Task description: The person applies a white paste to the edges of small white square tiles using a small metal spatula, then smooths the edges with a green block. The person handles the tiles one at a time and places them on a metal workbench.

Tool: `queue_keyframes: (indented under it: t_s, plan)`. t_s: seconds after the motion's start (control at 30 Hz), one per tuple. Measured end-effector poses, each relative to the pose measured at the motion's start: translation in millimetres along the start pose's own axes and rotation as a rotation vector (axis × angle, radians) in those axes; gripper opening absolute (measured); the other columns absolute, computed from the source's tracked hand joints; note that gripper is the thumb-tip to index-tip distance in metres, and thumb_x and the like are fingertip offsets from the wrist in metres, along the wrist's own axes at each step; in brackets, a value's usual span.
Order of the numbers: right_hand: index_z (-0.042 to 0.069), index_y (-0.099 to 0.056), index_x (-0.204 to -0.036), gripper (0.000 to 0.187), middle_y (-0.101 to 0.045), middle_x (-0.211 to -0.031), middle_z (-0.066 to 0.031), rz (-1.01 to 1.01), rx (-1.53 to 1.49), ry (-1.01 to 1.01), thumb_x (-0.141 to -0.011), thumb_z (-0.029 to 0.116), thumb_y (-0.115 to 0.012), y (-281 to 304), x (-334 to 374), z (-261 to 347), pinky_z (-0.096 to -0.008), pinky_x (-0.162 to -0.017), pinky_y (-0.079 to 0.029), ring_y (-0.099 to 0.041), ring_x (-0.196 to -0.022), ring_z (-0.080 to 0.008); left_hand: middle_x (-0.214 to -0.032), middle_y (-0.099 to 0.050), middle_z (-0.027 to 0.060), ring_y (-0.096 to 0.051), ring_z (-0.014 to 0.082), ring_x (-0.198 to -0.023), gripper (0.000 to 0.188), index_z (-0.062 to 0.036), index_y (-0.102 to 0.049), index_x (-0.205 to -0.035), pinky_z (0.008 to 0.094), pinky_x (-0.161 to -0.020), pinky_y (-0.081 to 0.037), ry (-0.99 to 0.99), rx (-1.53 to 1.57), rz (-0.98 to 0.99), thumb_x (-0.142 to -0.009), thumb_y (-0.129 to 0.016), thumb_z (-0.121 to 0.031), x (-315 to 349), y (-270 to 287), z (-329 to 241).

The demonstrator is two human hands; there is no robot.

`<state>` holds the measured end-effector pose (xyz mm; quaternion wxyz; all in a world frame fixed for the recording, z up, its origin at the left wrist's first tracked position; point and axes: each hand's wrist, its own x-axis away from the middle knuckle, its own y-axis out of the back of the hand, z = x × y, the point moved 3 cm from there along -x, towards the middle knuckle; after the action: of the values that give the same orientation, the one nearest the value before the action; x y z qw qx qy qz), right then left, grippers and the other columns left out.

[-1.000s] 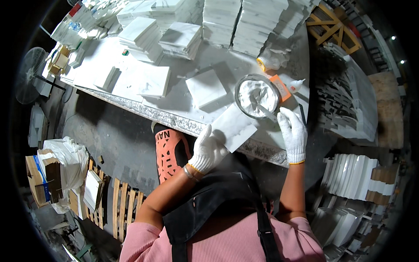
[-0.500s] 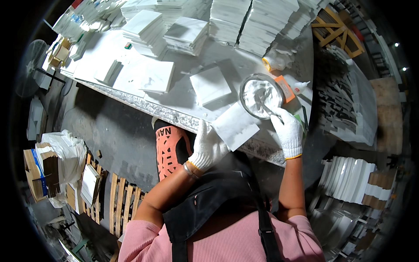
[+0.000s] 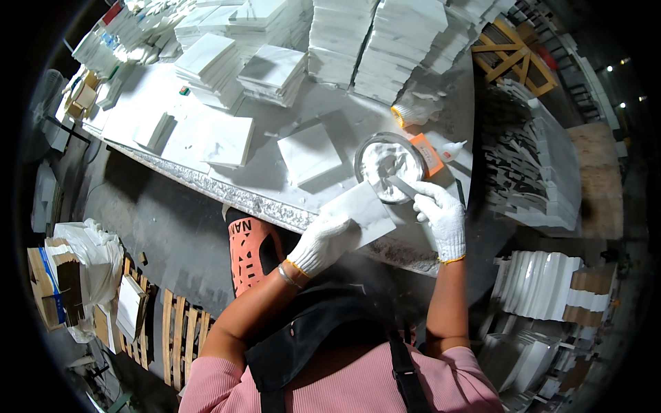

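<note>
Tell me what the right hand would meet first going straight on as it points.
The right hand would likely meet the bowl of white paste first; height above its rim is unclear.

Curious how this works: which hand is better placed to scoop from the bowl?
Probably the right hand: it holds the flat tool over the bowl, while the left hand holds a tile.

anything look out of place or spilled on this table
What looks like a loose glove lies crumpled beyond the bowl: slightly odd, since the left hand and right hand are gloved. No clear spill of the white paste shows.
</note>
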<state>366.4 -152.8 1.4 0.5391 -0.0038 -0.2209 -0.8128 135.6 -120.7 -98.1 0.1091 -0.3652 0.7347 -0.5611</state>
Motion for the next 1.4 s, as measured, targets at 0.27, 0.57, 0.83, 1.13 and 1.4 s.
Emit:
queue_keyframes:
  t_s: [0.27,0.57,0.83,1.13,1.4]
  plan:
    - [-0.002,-0.07,-0.116,0.028,-0.071,-0.085,-0.0058,0.006,-0.07,0.002,-0.089,0.006,-0.065,0.0,-16.0,-11.0,-0.0224,-0.06,-0.05,-0.062,-0.069,-0.0073,-0.113,-0.066,0.006,-0.064,0.0192,-0.101,0.055,-0.0015,-0.052,-0.134,0.0348,-0.092,-0.052,-0.014,-0.025,0.008,-0.086,-0.074,-0.018,-10.6,-9.2,-4.3]
    - [-0.002,-0.07,-0.114,0.028,-0.07,-0.084,-0.0068,0.046,-0.049,0.003,-0.09,0.009,-0.063,-8.5,-23.2,-4.7,-0.0221,-0.058,-0.048,-0.062,-0.069,-0.0077,-0.113,-0.065,0.0081,-0.063,0.0202,-0.104,0.055,0.0017,-0.05,-0.135,0.0353,-0.093,-0.052,-0.053,0.006,-0.027,-0.089,-0.072,-0.021,-11.7,-12.8,-2.8]
    - [-0.003,-0.068,-0.118,0.029,-0.067,-0.084,-0.0044,0.116,-0.121,-0.14,-0.091,0.008,-0.061,-7.0,-19.5,2.5,-0.0178,-0.057,-0.044,-0.058,-0.066,-0.0055,-0.11,-0.064,0.0051,-0.063,0.0179,-0.1,0.049,-0.0009,-0.052,-0.132,0.0343,-0.09,-0.053,-0.067,-0.003,-0.079,-0.091,-0.07,-0.02,-12.9,-8.7,0.4]
    - [-0.003,-0.068,-0.117,0.028,-0.067,-0.082,-0.0046,0.028,-0.229,-0.149,-0.092,0.008,-0.063,-1.6,-6.4,-9.3,-0.0151,-0.052,-0.04,-0.056,-0.061,-0.0038,-0.115,-0.059,0.001,-0.057,0.0151,-0.106,0.041,-0.0049,-0.053,-0.128,0.0333,-0.096,-0.048,-0.115,0.02,-0.194,-0.093,-0.067,-0.02,-11.5,-13.8,1.8]
    - [-0.001,-0.068,-0.118,0.028,-0.067,-0.079,-0.003,-0.002,-0.249,-0.129,-0.093,0.01,-0.062,-6.6,2.4,-2.5,-0.014,-0.048,-0.036,-0.054,-0.057,-0.0021,-0.122,-0.059,0.0035,-0.057,0.0175,-0.113,0.048,-0.0037,-0.051,-0.134,0.0353,-0.104,-0.044,-0.099,0.016,-0.151,-0.093,-0.068,-0.023,-14.0,15.9,11.4]
